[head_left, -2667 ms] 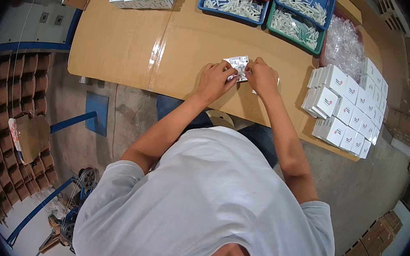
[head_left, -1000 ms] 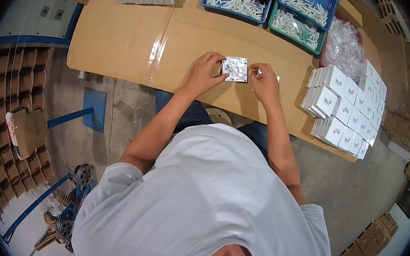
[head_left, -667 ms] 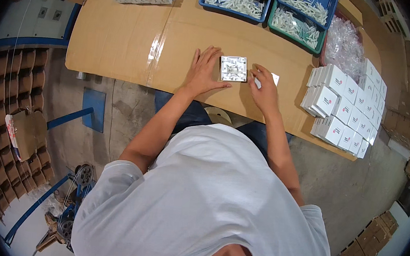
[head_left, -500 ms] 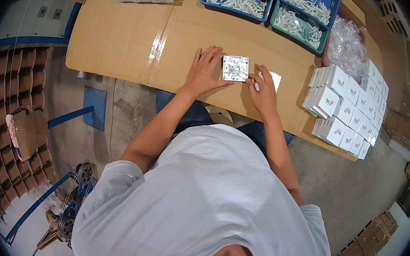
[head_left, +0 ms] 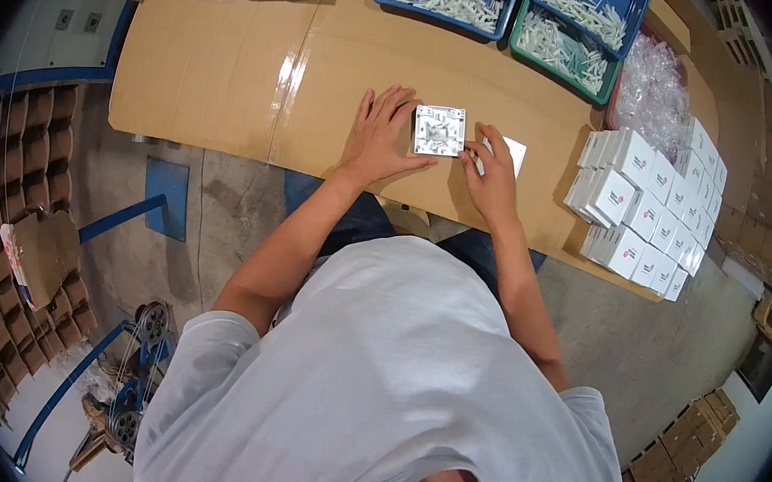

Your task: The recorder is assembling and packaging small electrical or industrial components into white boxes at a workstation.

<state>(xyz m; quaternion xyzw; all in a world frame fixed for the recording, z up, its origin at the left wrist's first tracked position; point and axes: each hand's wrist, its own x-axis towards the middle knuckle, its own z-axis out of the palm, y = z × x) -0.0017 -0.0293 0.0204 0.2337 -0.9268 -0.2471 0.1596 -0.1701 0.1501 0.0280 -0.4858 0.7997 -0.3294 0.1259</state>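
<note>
Brown cardboard-covered table (head_left: 208,66): one white square plastic piece (head_left: 439,132), lying near front edge. Left hand (head_left: 383,140) beside it, fingers splayed, released. Right hand (head_left: 494,179) at its right edge; whether fingers grip, cannot tell. Flat white square panel (head_left: 515,153), partly behind. Stacked white boxes (head_left: 656,211), right.

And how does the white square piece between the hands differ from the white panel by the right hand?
The square piece shows a detailed, uneven face; the panel looks plain. The square piece is almost fully visible; the right hand partly hides the panel. Both look mainly white.
</note>
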